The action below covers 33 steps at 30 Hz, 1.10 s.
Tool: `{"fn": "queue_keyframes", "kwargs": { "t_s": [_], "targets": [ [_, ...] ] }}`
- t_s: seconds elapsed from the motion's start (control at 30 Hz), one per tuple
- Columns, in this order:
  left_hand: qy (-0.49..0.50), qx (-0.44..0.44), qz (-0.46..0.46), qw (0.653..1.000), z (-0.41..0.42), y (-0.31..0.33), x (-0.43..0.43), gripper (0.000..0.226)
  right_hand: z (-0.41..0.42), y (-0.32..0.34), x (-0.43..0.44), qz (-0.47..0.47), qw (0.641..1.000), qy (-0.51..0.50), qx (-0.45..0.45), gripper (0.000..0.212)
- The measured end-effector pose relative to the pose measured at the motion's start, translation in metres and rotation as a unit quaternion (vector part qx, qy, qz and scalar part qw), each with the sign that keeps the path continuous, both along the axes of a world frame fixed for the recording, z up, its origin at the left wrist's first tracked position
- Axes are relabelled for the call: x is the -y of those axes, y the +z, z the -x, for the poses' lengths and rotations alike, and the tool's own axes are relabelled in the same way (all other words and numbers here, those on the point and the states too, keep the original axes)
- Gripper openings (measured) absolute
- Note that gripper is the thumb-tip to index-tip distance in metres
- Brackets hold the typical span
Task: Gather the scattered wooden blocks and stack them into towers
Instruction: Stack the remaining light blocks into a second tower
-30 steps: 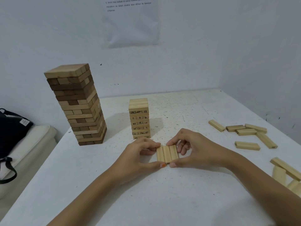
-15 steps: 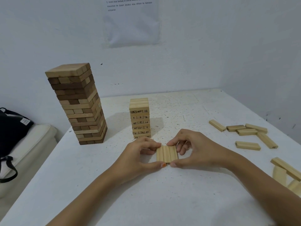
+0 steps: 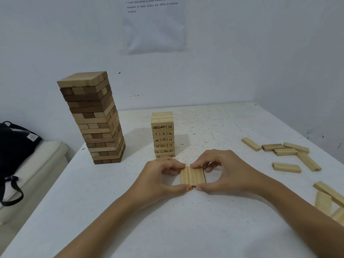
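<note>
Wooden three-block row (image 3: 193,175), long axes pointing away, is pinched between left hand (image 3: 158,176) and right hand (image 3: 226,174) (numbered tower (image 3: 162,135) stands just beyond).

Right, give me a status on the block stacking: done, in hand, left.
Done: the tall tower stands built; the numbered tower is several layers up. In hand: left hand and right hand pinch a row of three blocks on the table. Left: loose blocks lie scattered to the right, plus a pile at the right edge.
</note>
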<state>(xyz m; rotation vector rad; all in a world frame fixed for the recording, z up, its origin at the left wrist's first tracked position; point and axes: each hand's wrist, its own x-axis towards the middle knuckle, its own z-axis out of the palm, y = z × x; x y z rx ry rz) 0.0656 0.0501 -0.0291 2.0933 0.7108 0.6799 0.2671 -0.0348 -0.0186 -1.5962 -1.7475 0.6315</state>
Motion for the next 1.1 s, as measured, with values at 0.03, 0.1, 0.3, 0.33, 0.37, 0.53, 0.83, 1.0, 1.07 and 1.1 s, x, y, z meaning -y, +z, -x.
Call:
{"fn": "queue_keyframes", "kwargs": {
  "t_s": [0.03, 0.1, 0.3, 0.33, 0.37, 0.53, 0.83, 1.0, 1.07, 1.1],
  "targets": [
    [0.003, 0.002, -0.003, 1.0, 0.0, 0.0, 0.0, 0.051, 0.0, -0.001, 0.0, -0.003, 1.0, 0.001, 0.002, 0.041],
    [0.007, 0.004, -0.013, 1.0, 0.0, 0.001, 0.001, 0.05, 0.0, -0.002, 0.0, -0.009, 1.0, 0.002, 0.006, 0.04],
    [0.001, 0.033, -0.064, 0.997, 0.001, 0.005, 0.002, 0.04, -0.004, 0.004, -0.001, -0.052, 0.998, 0.03, -0.003, 0.036],
    [0.0, 0.04, -0.072, 0.997, 0.002, 0.006, 0.002, 0.04, -0.005, 0.006, -0.001, -0.059, 0.998, 0.035, -0.004, 0.036],
    [-0.001, 0.046, -0.077, 0.996, 0.002, 0.008, 0.002, 0.04, -0.006, 0.007, -0.001, -0.065, 0.997, 0.038, -0.007, 0.035],
    [-0.007, 0.081, -0.087, 0.993, 0.004, 0.017, 0.003, 0.041, -0.007, 0.016, -0.001, -0.094, 0.994, 0.053, -0.024, 0.036],
    [0.023, 0.133, -0.109, 0.985, 0.006, 0.054, -0.009, 0.039, -0.006, 0.07, -0.019, -0.141, 0.987, 0.072, -0.003, 0.034],
    [0.048, 0.133, -0.11, 0.984, 0.009, 0.084, -0.028, 0.041, -0.003, 0.095, -0.05, -0.137, 0.987, 0.082, -0.017, 0.028],
    [0.051, 0.126, -0.105, 0.985, 0.011, 0.091, -0.037, 0.038, -0.002, 0.1, -0.064, -0.128, 0.989, 0.075, -0.009, 0.027],
    [0.051, 0.12, -0.106, 0.986, 0.011, 0.093, -0.042, 0.036, -0.002, 0.102, -0.071, -0.123, 0.99, 0.069, -0.003, 0.027]
  ]
}}
